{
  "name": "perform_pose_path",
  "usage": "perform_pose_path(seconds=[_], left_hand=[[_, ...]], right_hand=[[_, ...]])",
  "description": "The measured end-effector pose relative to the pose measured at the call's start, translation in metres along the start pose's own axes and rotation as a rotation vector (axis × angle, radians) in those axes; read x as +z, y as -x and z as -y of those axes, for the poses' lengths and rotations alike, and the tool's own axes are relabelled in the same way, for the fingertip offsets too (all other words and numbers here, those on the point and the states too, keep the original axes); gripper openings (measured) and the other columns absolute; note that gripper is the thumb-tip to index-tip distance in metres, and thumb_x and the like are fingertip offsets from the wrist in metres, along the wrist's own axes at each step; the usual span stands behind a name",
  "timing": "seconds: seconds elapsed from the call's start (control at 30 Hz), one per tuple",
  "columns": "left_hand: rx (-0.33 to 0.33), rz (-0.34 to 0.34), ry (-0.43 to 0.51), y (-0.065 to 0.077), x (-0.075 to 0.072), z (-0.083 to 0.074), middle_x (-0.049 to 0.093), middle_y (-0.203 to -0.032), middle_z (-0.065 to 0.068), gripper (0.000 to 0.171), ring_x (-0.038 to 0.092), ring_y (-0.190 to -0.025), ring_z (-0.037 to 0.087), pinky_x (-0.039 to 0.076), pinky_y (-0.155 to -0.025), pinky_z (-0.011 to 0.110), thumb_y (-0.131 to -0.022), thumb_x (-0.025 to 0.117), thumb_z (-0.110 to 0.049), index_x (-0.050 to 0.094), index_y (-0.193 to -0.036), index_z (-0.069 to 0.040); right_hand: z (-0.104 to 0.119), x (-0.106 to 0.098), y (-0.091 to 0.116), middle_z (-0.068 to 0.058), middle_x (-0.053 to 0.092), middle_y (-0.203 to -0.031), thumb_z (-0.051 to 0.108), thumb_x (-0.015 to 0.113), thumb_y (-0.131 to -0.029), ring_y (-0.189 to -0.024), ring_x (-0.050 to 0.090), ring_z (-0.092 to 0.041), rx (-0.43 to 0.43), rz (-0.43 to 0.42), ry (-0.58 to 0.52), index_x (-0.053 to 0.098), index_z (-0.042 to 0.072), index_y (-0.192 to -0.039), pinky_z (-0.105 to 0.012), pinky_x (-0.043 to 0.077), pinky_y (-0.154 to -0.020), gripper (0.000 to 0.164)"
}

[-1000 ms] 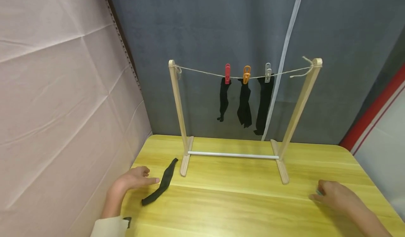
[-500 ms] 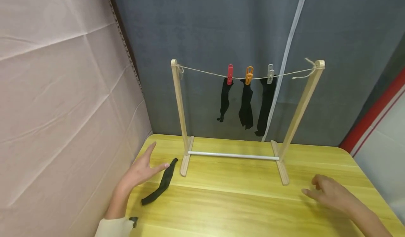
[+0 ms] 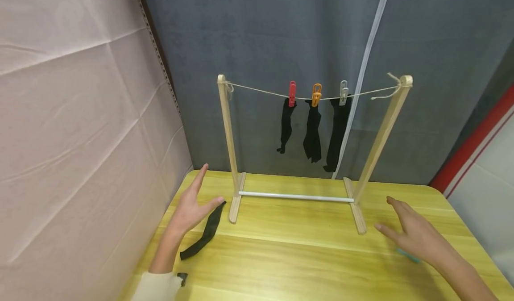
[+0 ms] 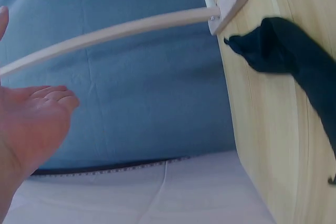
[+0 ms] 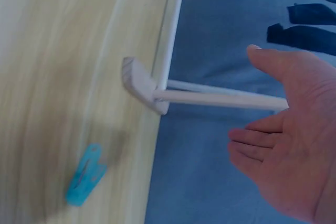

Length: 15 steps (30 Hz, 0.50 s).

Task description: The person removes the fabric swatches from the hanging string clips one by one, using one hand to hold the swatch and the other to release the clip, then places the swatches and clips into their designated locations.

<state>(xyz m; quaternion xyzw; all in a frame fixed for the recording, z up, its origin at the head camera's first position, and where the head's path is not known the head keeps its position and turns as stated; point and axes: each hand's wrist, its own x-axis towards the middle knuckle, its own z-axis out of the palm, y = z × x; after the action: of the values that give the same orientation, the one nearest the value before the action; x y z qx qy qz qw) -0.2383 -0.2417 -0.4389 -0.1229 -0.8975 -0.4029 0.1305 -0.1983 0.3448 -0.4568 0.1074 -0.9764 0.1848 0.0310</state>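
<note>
Left hand (image 3: 190,209): fingers straight, thumb spread, holding nothing. From above the thumb seems to meet the black strip (image 3: 209,232), but my wrist view shows a gap.
Black strip: flat on the table (image 3: 289,265), slanting just left of the rack's foot. Handy for my left side, I'd guess.
Rack (image 3: 228,135): upright, with crosswise feet and a white rod (image 3: 296,196) joining them, probably for steadiness.
String (image 3: 259,89): tied post to post, dipping a bit, maybe from the load.
Pegs: red peg (image 3: 292,94), orange peg (image 3: 317,95) and clear peg (image 3: 343,93) each clamp one black cloth by its top, gaps between.
Teal peg (image 5: 85,179): lying loose on the table below my right hand, not touching.
Right hand (image 3: 423,236): raised, fingers fairly straight, gripping nothing.
Left edge: pink cloth wall (image 3: 80,113) runs right alongside, so tight for my elbow.
Front middle: good sideways room.
Back edge: grey curtain (image 3: 261,33) close behind, little depth.
Right edge: some table past the foot, then a red-trimmed panel (image 3: 458,165).
</note>
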Motion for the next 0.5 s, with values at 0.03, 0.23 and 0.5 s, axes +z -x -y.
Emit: perform_pose_path(seconds=[0.03,0.23,0.5], left_hand=[[0.008,-0.007,0.021,-0.001,0.002,-0.002,0.020,-0.178,0.003,0.103,0.027,-0.161,0.043,0.031,-0.122,0.074,-0.093,0.080,-0.047,0.011,-0.168,-0.043],[0.105,-0.048,0.144,-0.006,0.017,-0.012,0.021,-0.178,0.000,0.103,0.024,-0.164,0.034,0.027,-0.127,0.069,-0.092,0.084,-0.033,0.015,-0.169,-0.041],[0.196,-0.021,0.228,-0.015,0.043,-0.028,0.020,-0.178,-0.006,0.104,0.024,-0.164,0.033,0.025,-0.128,0.069,-0.094,0.082,-0.028,0.013,-0.170,-0.033]], right_hand=[[0.004,-0.001,0.000,-0.044,0.040,-0.154,0.056,0.068,-0.100,-0.134,0.045,-0.066,-0.003,-0.013,0.000,0.024,-0.011,-0.161,-0.078,0.045,-0.098,0.101],[0.023,-0.005,-0.002,-0.038,0.035,-0.162,0.045,0.076,-0.097,-0.141,0.041,-0.062,-0.074,-0.164,-0.037,0.016,0.005,-0.169,-0.078,0.042,-0.099,0.102],[0.049,-0.001,-0.006,-0.029,0.044,-0.162,0.032,0.084,-0.092,-0.137,0.049,-0.058,-0.143,-0.386,-0.088,0.024,0.019,-0.170,-0.077,0.045,-0.094,0.100]])
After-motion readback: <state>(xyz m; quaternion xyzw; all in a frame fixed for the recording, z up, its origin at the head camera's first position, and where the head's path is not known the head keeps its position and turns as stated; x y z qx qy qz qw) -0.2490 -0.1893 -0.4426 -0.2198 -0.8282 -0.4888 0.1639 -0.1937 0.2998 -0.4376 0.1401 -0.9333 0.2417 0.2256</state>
